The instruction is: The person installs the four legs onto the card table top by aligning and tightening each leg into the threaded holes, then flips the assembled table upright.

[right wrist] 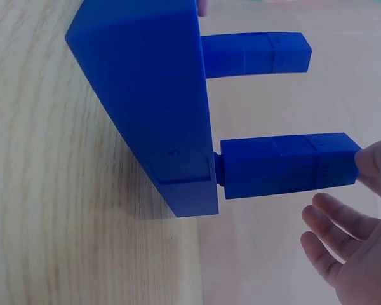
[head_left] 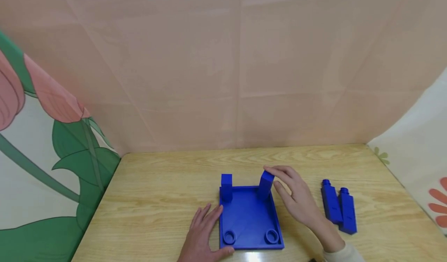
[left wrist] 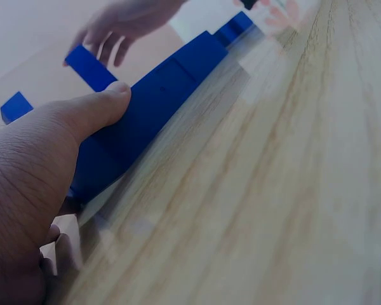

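A blue square tray-like base (head_left: 248,219) with a raised rim lies on the table. Two square blue posts stand at its far corners: the left post (head_left: 226,187) and the right post (head_left: 265,186). A round neck shows between the right post (right wrist: 286,165) and the base (right wrist: 159,127). Bare round sockets (head_left: 229,237) fill the near corners. My left hand (head_left: 202,235) holds the base's near left corner, its thumb (left wrist: 108,108) on the front wall. My right hand (head_left: 297,200) touches the right post's top; its other fingers (right wrist: 336,222) hang apart from the post.
Two loose blue posts (head_left: 331,205) with round pegs lie side by side on the wooden table (head_left: 157,200), right of my right forearm. A plain pinkish cloth (head_left: 237,79) rises behind the table, with flower-patterned cloth (head_left: 80,153) at the left.
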Available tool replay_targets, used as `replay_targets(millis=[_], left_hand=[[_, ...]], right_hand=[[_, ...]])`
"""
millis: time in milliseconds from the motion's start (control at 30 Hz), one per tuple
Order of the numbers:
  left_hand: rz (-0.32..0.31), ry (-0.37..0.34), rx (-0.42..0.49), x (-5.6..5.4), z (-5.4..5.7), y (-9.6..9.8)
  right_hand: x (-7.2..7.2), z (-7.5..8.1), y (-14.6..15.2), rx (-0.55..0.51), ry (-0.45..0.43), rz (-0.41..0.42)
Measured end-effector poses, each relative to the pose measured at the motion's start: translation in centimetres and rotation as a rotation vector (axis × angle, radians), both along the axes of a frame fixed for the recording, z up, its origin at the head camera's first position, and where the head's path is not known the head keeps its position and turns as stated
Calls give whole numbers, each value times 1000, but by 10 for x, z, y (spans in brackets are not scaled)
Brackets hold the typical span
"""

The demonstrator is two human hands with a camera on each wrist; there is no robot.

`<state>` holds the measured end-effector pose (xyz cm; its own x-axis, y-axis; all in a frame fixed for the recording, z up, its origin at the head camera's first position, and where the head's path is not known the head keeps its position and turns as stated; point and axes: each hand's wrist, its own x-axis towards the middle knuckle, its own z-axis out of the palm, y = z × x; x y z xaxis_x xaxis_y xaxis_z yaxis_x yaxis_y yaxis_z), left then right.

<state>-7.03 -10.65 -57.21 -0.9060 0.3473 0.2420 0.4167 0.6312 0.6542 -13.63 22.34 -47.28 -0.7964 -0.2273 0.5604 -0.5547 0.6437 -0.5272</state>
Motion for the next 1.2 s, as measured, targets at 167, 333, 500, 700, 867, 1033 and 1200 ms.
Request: replay_targets(millis=[167, 333, 500, 700, 867, 1033, 1200], left_hand=[[3, 31, -21, -1, -2, 0], [5, 43, -14, 0, -2, 0], [1, 45, -34, -1, -1, 0], [-6, 12, -26, -1, 0, 0], [0, 12, -26, -1, 1, 1], [-7, 12, -20, -1, 0, 0], [-3, 40, -26, 0, 0, 0]], right_hand=[[-1, -1, 0, -9, 13, -11], [-3, -3, -2, -9, 45, -42], [-3, -5, -4, -3, 50, -75], [-2, -7, -6, -42, 4, -59], [0, -5, -3, -69, -21, -6], [1, -3, -1, -28, -20, 7], [1, -4, -1, -7, -44, 18]])
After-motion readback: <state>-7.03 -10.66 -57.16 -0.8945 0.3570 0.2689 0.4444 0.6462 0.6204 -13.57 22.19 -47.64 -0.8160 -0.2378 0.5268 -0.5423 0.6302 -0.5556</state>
